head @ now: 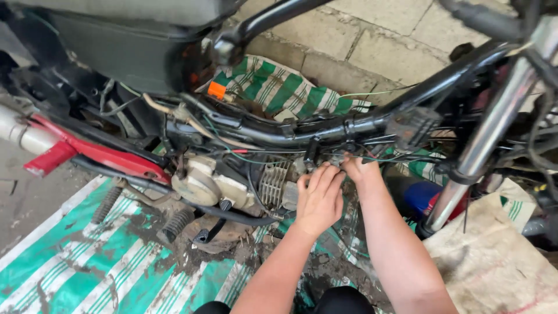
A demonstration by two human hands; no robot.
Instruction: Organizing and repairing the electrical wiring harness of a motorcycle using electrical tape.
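A stripped motorcycle with a black tube frame [325, 129] stands in front of me. Its dirty engine [232, 186] with finned cylinder [273, 183] sits below the frame. My left hand [318, 200] presses flat against the engine's cylinder head area, fingers together and pointing up. My right hand [359, 168] reaches just right of it, fingertips tucked in among thin wires [372, 158] under the frame tube. Whatever the fingers touch is hidden behind the hands.
A green-and-white striped tarp [87, 261] covers the ground, smeared with oily dirt. A red frame piece [87, 152] and footpegs [174, 224] lie at left. The chrome front fork [482, 145] rises at right, beside a tan sack [494, 261] and a blue container [421, 196].
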